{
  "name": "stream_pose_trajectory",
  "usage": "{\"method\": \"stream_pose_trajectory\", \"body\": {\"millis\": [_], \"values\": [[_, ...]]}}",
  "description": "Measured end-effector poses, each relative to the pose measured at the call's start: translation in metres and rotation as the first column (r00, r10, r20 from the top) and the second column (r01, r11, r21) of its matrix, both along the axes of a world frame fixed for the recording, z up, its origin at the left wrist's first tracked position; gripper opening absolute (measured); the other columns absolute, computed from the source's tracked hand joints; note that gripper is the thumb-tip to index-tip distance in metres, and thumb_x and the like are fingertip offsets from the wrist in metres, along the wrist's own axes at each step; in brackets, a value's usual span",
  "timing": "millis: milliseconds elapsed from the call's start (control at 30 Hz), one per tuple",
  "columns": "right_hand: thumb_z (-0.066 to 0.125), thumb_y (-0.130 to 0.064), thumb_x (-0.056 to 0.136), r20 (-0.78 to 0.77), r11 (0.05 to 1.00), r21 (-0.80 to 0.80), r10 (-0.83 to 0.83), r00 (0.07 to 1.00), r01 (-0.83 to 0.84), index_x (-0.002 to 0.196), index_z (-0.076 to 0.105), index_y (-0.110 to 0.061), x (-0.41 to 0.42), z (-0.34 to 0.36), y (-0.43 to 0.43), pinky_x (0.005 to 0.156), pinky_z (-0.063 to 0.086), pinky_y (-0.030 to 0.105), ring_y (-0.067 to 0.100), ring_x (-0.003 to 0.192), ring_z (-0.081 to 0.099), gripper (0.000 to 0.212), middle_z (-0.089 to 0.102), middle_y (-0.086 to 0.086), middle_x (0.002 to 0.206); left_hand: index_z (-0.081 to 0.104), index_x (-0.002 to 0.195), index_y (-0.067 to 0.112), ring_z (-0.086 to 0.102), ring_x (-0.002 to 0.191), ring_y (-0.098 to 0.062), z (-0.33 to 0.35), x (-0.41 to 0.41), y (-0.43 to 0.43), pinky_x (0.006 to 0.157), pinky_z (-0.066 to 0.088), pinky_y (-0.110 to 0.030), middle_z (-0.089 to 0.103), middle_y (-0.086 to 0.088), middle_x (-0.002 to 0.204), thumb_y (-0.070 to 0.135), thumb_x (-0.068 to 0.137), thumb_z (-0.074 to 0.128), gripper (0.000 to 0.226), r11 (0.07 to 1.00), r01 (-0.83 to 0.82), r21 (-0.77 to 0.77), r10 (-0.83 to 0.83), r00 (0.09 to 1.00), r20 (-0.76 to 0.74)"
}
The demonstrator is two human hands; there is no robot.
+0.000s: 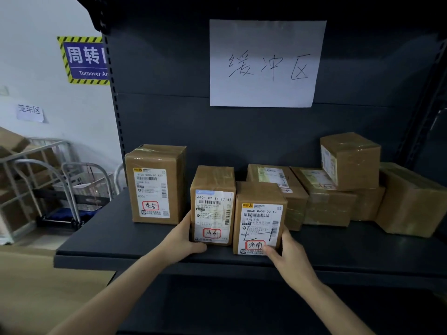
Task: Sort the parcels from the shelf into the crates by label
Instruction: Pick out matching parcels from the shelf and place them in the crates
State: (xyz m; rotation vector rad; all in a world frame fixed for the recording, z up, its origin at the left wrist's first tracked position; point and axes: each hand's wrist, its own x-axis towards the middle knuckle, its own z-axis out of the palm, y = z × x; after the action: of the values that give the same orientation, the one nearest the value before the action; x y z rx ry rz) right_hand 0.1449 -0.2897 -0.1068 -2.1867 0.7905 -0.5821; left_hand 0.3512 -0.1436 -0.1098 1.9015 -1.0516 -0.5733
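While I watch through the head camera, both hands reach to the front of the shelf board [116, 240], straight below the paper sign [266, 64] taped to the dark back panel. My left hand [187, 238] clasps the left side of the 640 parcel [212, 204], with the thumb lying along its lower front edge and the fingers hidden behind the side. My right hand [287, 252] grips the right side of the 806K parcel [260, 221], its thumb laid across the bottom of the label near the red-circled handwriting. Both parcels stand upright and touch side by side, clamped between the two hands, and both bear the same circled characters, 济南.

Below and left of the paper sign stands the tall parcel [154, 184], upright and apart from the clamped pair, with different red-circled characters on its label. Just below the sign, behind the 806K parcel, a flat parcel [271, 174] lies label up. Below and right of the sign sits a low carton [326, 201] with a small carton [353, 160] stacked on top, and a large plain carton [411, 199] beside them.

Far left of the sign, a blue Turnover Area board [84, 59] hangs on the white wall above metal cage trolleys [60, 177].
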Motion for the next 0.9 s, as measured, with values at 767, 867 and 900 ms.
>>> {"method": "stream_pose_trajectory", "body": {"millis": [767,867,900], "values": [[0.056,-0.013,0.091,0.087,0.914,-0.033,0.405,0.910,-0.404,0.139,0.032,-0.022,0.017,0.030,0.065,0.095,0.034,0.015,-0.002,0.111,0.045,0.054,0.053,-0.013,0.120,0.037,0.111,0.037,0.057,0.086,0.010,0.027,-0.057,0.128,0.074,0.048,-0.007,0.053,0.027,0.099,0.004,0.077,0.070,0.057,0.927,-0.343,-0.149,0.371,0.890,0.263],[0.056,-0.012,0.090,0.102,0.892,-0.043,0.452,0.886,-0.450,0.138,0.034,-0.021,0.023,0.029,0.076,0.096,0.036,0.016,-0.002,0.109,0.046,0.053,0.053,-0.014,0.118,0.035,0.115,0.034,0.053,0.088,0.012,0.029,-0.062,0.145,0.077,0.047,-0.005,0.050,0.029,0.099,0.006,0.077,0.071,0.059,0.915,-0.380,-0.137,0.404,0.873,0.274],[0.056,-0.013,0.090,0.102,0.885,-0.039,0.465,0.880,-0.463,0.138,0.035,-0.022,0.026,0.029,0.080,0.097,0.037,0.018,-0.002,0.109,0.046,0.053,0.053,-0.014,0.117,0.035,0.114,0.034,0.052,0.087,0.012,0.030,-0.063,0.152,0.075,0.045,-0.002,0.049,0.029,0.098,0.006,0.077,0.071,0.059,0.908,-0.396,-0.139,0.420,0.863,0.280]]}}
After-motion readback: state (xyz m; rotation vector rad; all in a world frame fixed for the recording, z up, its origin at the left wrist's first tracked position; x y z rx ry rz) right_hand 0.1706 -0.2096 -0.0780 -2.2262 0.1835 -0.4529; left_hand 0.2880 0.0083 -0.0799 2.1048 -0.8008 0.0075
